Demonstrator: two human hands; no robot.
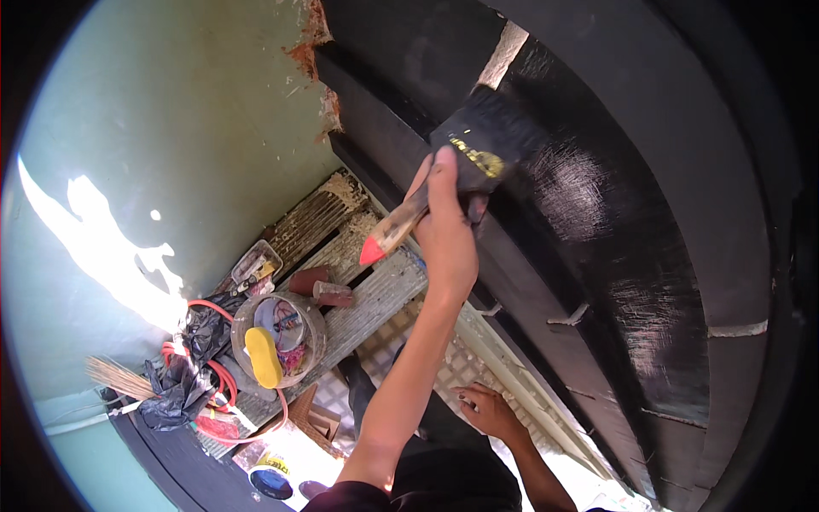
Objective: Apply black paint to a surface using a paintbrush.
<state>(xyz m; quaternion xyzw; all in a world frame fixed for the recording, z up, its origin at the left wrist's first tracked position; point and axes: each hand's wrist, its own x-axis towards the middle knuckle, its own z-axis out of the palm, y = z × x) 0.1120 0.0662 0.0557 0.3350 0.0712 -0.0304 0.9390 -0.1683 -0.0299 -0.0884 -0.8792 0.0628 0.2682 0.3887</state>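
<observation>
My left hand [450, 243] is closed round a wide paintbrush [397, 230] with a wooden, red-tipped handle and a paint-blackened head. The brush's bristle end is blurred by motion and lies over a black-painted panel [589, 188], which shines wet in places. Whether the bristles press on the panel cannot be made out. Lower down, my right hand [495, 416] hangs loosely with its fingers apart, near a pale ledge [512, 384] below the black boards. Nothing shows in it.
A weathered plank bench [375, 294] holds a clear bucket [311, 341] with a yellow sponge [263, 357], reddish blocks [331, 293] and a small plastic tray [256, 263]. A red hose [223, 384], black plastic bags [175, 397] and an open paint can [271, 480] lie lower left.
</observation>
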